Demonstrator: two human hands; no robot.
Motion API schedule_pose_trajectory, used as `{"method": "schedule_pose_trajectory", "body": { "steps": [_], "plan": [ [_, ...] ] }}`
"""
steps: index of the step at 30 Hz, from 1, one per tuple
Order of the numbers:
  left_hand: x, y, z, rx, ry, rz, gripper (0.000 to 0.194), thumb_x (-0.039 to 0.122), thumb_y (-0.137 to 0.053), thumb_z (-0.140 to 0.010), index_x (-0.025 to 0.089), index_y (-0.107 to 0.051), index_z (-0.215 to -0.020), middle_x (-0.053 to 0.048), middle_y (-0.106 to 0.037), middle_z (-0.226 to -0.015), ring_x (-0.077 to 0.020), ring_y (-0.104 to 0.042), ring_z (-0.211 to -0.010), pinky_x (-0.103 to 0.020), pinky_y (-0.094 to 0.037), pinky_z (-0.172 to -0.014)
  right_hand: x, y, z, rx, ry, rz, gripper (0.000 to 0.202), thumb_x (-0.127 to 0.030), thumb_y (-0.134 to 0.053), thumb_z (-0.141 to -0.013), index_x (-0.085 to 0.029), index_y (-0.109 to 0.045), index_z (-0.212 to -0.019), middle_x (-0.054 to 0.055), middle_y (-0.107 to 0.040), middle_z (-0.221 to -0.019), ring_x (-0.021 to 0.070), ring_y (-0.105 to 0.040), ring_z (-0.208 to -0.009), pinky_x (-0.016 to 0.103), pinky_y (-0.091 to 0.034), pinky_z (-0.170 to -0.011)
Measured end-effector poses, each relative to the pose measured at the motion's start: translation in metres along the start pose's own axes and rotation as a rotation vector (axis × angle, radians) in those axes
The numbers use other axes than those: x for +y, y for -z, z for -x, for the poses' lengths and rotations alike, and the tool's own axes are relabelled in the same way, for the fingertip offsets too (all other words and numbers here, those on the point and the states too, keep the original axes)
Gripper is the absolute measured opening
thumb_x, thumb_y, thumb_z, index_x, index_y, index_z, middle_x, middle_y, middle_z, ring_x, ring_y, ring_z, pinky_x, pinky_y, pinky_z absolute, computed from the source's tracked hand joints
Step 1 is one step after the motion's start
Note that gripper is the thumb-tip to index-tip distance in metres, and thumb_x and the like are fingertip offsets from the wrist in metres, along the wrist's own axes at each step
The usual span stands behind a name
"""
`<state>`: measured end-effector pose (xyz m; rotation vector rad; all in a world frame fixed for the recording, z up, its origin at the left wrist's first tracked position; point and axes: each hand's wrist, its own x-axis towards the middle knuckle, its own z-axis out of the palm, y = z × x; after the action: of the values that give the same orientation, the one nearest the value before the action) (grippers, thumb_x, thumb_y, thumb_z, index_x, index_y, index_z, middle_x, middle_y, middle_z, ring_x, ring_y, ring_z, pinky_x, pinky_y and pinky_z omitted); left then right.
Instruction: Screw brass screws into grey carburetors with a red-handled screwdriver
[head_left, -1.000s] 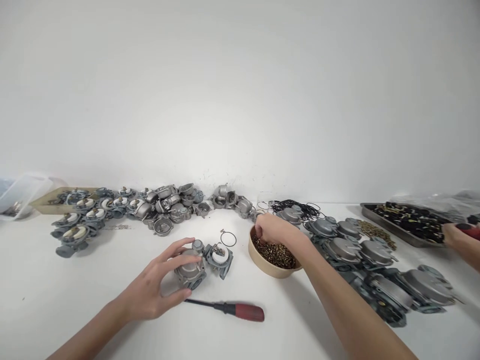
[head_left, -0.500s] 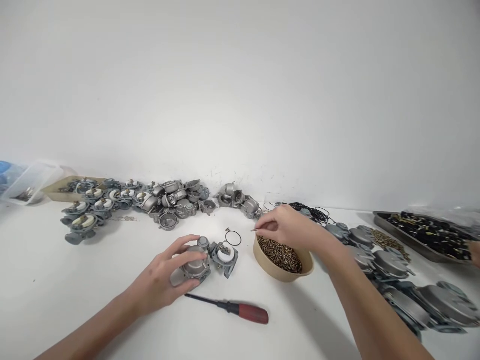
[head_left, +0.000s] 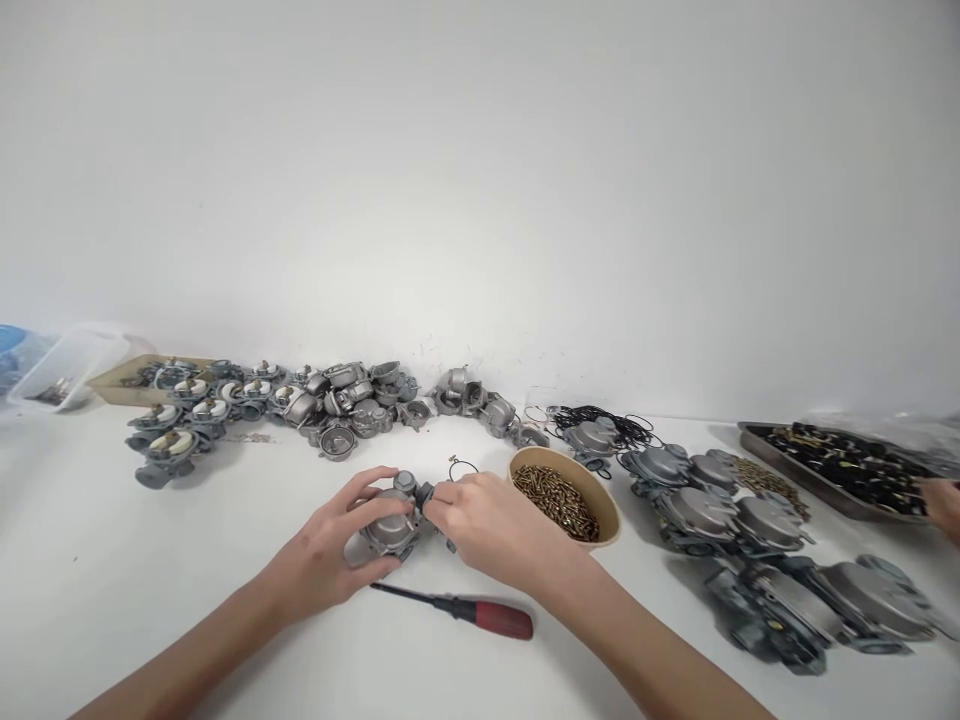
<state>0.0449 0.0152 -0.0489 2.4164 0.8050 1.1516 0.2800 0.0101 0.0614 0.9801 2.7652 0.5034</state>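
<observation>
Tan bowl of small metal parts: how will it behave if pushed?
The tan bowl is probably heavy for its size, given the many metal parts inside. Its thin-looking wall may flex. The loose parts would likely shift or spill if tipped.

No lettering, label, brand, number or sign could be read anywhere, either on the things on the worktop point(head_left: 150, 590) or on the wall point(head_left: 480, 180) at its far side.
</observation>
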Motion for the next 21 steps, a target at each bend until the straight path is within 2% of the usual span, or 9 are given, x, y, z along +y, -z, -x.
{"method": "schedule_pose_trajectory", "body": {
  "steps": [10, 17, 21],
  "plan": [
    [-0.003, -0.001, 0.001, 0.003, -0.001, 0.004, 0.046, 0.02, -0.069, -0.095, 0.031, -0.058, -0.138, -0.011, -0.04, -0.157, -0.0309, -0.065, -0.125, -0.043, -0.061, -0.102, -0.008, 0.004, -0.003, 0.051, 0.083, 0.1, 0.018, 0.0, -0.059, -0.091, -0.015, -0.068, -0.085, 0.003, -0.07, -0.076, 0.0179, -0.066, -0.065, 0.031, -0.043, -0.059],
    [-0.003, -0.001, 0.001, -0.001, 0.012, 0.033, 0.048, 0.018, -0.07, -0.094, 0.031, -0.057, -0.138, -0.012, -0.04, -0.157, -0.0309, -0.065, -0.124, -0.043, -0.062, -0.099, -0.012, -0.002, -0.004, 0.116, 0.118, 0.086, 0.02, 0.001, -0.057, -0.09, -0.014, -0.069, -0.085, 0.004, -0.068, -0.072, 0.0175, -0.065, -0.064, 0.031, -0.045, -0.059],
    [0.0, 0.0, 0.0, -0.003, 0.016, 0.036, 0.047, 0.017, -0.069, -0.094, 0.03, -0.058, -0.137, -0.012, -0.04, -0.157, -0.0304, -0.065, -0.124, -0.043, -0.062, -0.099, -0.011, 0.0, -0.003, 0.085, 0.067, 0.019, 0.023, 0.005, -0.056, -0.085, -0.013, -0.072, -0.087, 0.004, -0.069, -0.071, 0.0165, -0.061, -0.058, 0.03, -0.038, -0.053]
  ]
}}
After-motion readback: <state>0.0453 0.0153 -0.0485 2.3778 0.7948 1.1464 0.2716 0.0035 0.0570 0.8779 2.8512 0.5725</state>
